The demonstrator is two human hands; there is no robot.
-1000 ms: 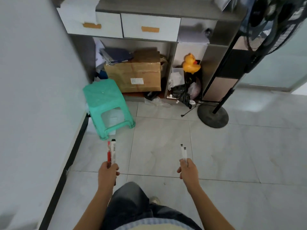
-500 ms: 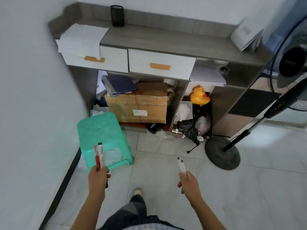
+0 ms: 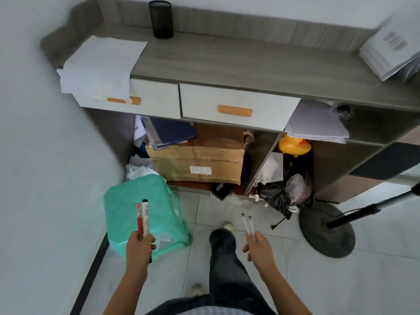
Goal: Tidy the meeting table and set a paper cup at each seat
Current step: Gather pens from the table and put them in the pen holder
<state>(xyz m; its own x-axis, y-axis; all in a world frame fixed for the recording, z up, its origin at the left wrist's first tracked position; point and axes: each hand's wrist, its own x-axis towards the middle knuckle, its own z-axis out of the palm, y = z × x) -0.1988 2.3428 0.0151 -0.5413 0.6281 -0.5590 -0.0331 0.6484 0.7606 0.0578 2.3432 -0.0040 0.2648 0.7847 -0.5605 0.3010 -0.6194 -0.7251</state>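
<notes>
My left hand (image 3: 139, 245) is closed around two markers (image 3: 142, 216), one red and one white with a black cap, held upright in front of a green stool. My right hand (image 3: 258, 245) grips two thin white pens (image 3: 247, 225), tips pointing up and away. Both hands are held out low over the tiled floor, in front of a grey sideboard (image 3: 238, 64). A black mesh pen holder (image 3: 161, 19) stands at the back of the sideboard top, far above both hands. No paper cups and no meeting table are in view.
A green plastic stool (image 3: 159, 201) stands by the left wall. Under the sideboard sit a cardboard box (image 3: 200, 160), folders, black bags (image 3: 276, 196) and a yellow duck (image 3: 293, 145). Papers (image 3: 100, 64) lie on the top's left; a fan base (image 3: 327, 230) stands right.
I have stepped closer to the sideboard and looked up, so its top and the pen holder came into view. Both hands keep the same grip on the markers and pens.
</notes>
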